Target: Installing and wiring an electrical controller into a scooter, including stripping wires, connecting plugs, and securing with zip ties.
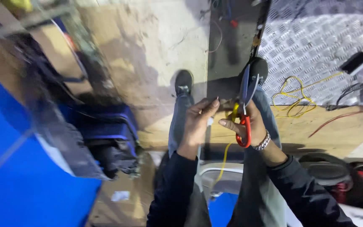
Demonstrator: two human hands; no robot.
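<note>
The person sits looking down past both knees to the floor, feet in dark shoes. The right hand is closed around the red handles of a pair of scissors, whose dark blades point away from the body, towards the right shoe. The left hand pinches the end of a thin yellow wire between thumb and fingertips, holding it just beside the scissor blades; its grip is narrow and closed on the wire. The rest of the wire hangs down between the legs.

The work in hand looks like trimming or stripping the wire end. Whether the blades are parted or closed on the wire cannot be told; blur hides it. A cut here would, I judge, call for the wire held taut and steady across the blades, fingertips kept clear.

More yellow wire lies in loose loops on the checker-plate sheet at the right edge of the floor, and a blue crate stands at the left
</note>
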